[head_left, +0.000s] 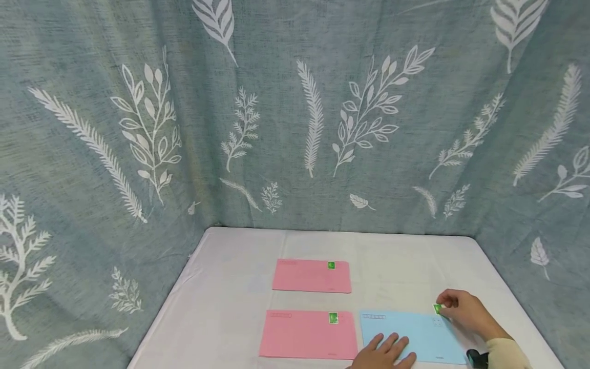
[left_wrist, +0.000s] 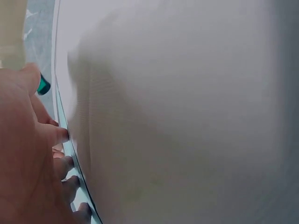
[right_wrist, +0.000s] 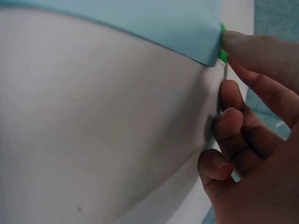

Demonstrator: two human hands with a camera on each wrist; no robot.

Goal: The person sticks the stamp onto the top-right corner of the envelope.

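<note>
A light blue envelope (head_left: 415, 338) lies on the white table at the front right. My left hand (head_left: 383, 352) rests on its lower left part with fingers spread. Between thumb and forefinger, my right hand (head_left: 467, 310) pinches a small green stamp (head_left: 437, 308) at the envelope's upper right corner, just above a printed square mark. In the right wrist view the green stamp (right_wrist: 223, 57) shows beside the blue envelope's corner (right_wrist: 205, 49), partly hidden by the thumb. The left wrist view has the left hand's (left_wrist: 37, 154) fingertips on the envelope, seen edge-on.
Left of the blue envelope lies a pink envelope (head_left: 309, 335) with a green stamp (head_left: 333, 318) at its upper right. Behind that is another pink envelope (head_left: 304, 277), also stamped. The white table (head_left: 221, 297) is bordered by a leaf-patterned curtain (head_left: 276, 128).
</note>
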